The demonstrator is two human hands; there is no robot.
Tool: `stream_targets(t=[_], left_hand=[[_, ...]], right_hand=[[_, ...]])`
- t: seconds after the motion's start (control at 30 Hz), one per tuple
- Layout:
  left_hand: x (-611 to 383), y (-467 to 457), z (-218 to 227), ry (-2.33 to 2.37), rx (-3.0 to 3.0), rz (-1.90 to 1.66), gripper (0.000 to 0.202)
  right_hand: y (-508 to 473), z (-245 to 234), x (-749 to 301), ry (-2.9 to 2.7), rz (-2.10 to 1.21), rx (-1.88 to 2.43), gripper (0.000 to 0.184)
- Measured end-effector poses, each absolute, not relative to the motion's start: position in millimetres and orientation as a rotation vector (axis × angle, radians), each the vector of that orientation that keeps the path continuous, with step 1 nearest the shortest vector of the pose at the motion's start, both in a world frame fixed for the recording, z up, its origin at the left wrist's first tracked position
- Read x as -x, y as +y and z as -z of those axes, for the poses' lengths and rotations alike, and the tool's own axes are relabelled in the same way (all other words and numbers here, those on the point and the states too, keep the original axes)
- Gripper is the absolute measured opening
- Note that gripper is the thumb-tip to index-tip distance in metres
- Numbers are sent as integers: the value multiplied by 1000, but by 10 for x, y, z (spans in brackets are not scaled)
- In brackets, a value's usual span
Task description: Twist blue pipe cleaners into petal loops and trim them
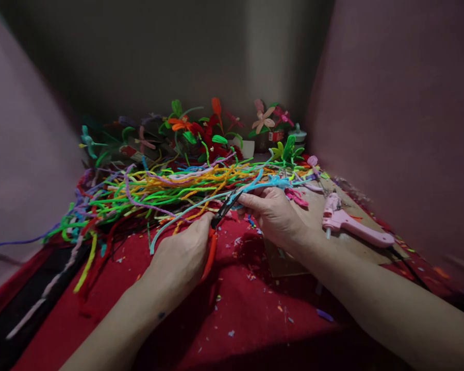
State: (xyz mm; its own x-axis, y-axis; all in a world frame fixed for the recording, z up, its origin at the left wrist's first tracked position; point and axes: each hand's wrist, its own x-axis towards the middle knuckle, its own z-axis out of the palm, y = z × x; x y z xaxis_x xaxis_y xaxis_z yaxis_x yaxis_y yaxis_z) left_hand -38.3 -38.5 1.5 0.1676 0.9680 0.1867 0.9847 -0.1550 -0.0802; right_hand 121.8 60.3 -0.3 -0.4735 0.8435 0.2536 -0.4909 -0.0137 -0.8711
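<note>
My left hand [183,255] is closed around the orange handles of a pair of cutting pliers [215,232], whose dark jaws point up toward a light blue pipe cleaner [201,206]. My right hand [274,214] pinches the same light blue pipe cleaner near its twisted end, just right of the jaws. Both hands rest over a red cloth [251,304]. A big loose heap of coloured pipe cleaners [154,190] lies just behind the hands.
A pink glue gun [348,221] lies on a cardboard sheet [286,265] to the right, its cord trailing off right. Finished pipe-cleaner flowers [212,131] stand at the back. Small cut scraps dot the cloth. Walls close in on the left, back and right.
</note>
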Motion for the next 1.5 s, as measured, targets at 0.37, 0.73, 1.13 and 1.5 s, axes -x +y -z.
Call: stream_targets(t=[0.37, 0.73, 1.13, 1.5], left_hand=[[352, -385, -20, -2005, 2275, 123, 49], [395, -364, -116, -2143, 2272, 209, 38], [376, -343, -108, -2250, 2390, 1030, 33], [363, -328, 31, -1996, 2399, 641, 47]], right_hand=[[602, -16, -1221, -1190, -1712, 472, 12], [636, -3, -1258, -1237, -1592, 511, 4], [570, -73, -1233, -1090, -1857, 455, 7], [607, -6, -1205, -943, -1862, 429, 5]])
